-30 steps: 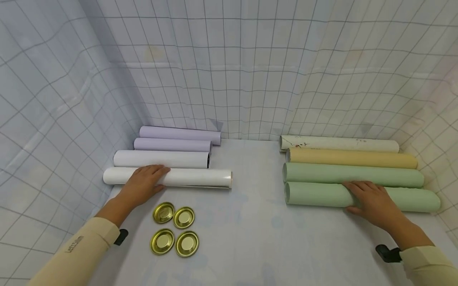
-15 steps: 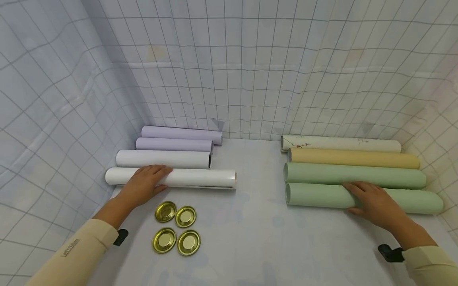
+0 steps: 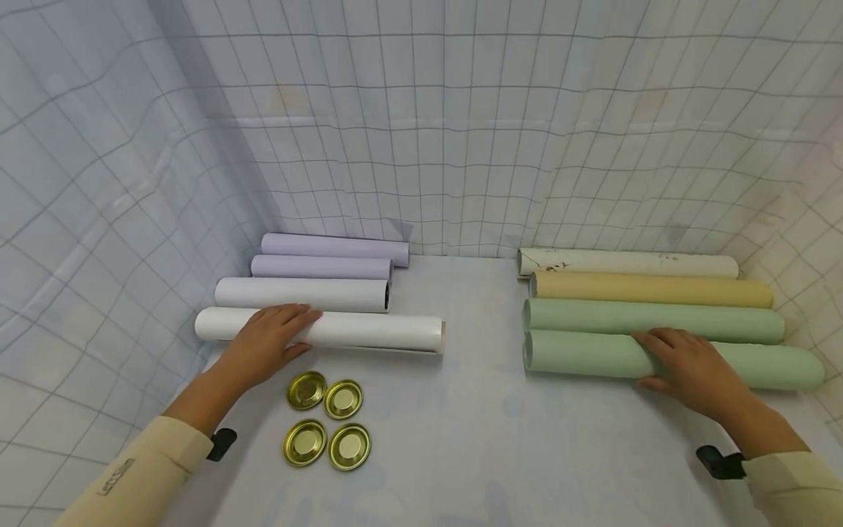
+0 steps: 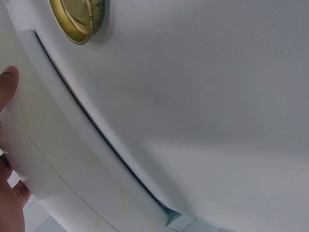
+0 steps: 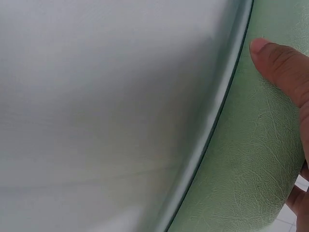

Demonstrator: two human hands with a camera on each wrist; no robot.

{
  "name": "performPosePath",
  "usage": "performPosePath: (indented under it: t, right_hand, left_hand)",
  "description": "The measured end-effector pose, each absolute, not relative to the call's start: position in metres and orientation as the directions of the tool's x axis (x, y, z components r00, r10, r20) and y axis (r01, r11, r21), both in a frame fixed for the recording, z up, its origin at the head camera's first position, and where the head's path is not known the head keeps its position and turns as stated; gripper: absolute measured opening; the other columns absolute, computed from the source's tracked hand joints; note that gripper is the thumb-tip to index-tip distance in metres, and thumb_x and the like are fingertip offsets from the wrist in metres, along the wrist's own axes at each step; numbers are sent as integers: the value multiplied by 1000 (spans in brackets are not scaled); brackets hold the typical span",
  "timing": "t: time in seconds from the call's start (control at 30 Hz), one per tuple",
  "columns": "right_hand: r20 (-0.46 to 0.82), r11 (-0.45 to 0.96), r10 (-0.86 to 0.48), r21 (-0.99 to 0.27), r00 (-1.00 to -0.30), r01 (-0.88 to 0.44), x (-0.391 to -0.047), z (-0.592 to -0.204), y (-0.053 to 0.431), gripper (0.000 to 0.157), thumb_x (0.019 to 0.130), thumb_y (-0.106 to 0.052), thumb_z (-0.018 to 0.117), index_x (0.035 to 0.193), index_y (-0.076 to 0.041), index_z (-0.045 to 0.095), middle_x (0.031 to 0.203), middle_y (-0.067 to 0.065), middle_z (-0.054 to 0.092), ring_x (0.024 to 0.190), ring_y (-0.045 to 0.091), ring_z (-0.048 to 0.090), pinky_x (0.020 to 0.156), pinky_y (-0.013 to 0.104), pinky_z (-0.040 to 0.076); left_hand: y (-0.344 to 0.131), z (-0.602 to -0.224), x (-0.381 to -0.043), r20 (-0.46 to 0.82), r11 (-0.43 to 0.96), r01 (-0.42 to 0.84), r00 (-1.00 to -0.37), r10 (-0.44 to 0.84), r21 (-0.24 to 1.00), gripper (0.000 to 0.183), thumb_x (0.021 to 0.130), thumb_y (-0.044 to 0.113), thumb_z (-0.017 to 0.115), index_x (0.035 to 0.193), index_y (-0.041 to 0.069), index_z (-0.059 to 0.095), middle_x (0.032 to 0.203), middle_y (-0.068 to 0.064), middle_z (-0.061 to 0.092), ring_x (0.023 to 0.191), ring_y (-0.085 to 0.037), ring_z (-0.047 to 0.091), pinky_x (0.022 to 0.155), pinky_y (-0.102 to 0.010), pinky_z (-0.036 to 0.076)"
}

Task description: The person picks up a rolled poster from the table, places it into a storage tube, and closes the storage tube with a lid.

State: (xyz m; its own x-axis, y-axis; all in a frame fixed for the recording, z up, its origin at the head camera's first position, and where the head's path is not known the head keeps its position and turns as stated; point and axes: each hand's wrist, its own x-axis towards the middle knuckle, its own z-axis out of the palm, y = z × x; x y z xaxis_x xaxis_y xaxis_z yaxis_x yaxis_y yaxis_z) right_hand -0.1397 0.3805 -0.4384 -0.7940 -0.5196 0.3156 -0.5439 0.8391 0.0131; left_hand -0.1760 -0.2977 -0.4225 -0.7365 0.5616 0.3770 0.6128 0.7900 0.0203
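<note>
My left hand (image 3: 266, 342) grips the front white wallpaper roll (image 3: 375, 331) on the left, fingers over its top and thumb along its near side. In the left wrist view the thumb (image 4: 7, 84) lies on the roll, with other fingers at its opposite side. On the right, my right hand (image 3: 688, 369) holds the front green wallpaper roll (image 3: 579, 353) around its middle. Its thumb (image 5: 277, 63) presses the creased green surface in the right wrist view. A long shadowed gap runs beside this roll. Both rolls lie roughly crosswise; the palms' undersides are hidden.
Behind the left hand lie another white roll (image 3: 303, 293) and purple rolls (image 3: 323, 266). A second green roll (image 3: 652, 320), a yellow roll (image 3: 652, 288) and a floral cream roll (image 3: 626, 263) lie behind the right. Several gold metal lids (image 3: 306, 443) sit front left. Gridded cloth walls (image 3: 461, 146) enclose the table.
The front white roll's right end has swung rightward and slightly nearer. The front green roll has shifted up a little in the head view, its right end farther right. Both hands kept their grip.
</note>
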Motion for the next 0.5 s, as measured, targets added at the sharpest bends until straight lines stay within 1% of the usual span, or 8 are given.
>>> performPosePath:
  t: [0.13, 0.27, 0.5]
  right_hand:
    - [324, 839, -517, 8, -792, -544, -138, -436, 379, 79, 64, -26, 92, 131, -5, 57, 116, 16, 59, 106, 42, 55, 86, 62, 43]
    - [340, 825, -533, 9, -774, -564, -137, -433, 376, 79, 62, -25, 92, 130, -5, 57, 116, 16, 58, 105, 43, 54, 88, 60, 40]
    - [376, 796, -562, 6, -736, -605, -137, -425, 367, 80, 59, -24, 92, 128, -4, 59, 113, 14, 59, 102, 40, 56, 85, 57, 44]
  left_hand:
    - [-296, -422, -174, 387, 779, 627, -724, 571, 23, 63, 77, 14, 85, 134, 10, 58, 125, -15, 61, 114, -40, 56, 97, -59, 43]
    - [-293, -418, -172, 406, 770, 637, -712, 573, 31, 63, 76, 15, 85, 134, 10, 58, 125, -15, 61, 113, -40, 57, 96, -59, 44]
    - [-281, -410, -166, 424, 754, 655, -694, 582, 37, 64, 76, 15, 86, 134, 10, 59, 126, -15, 61, 115, -39, 57, 97, -57, 43]
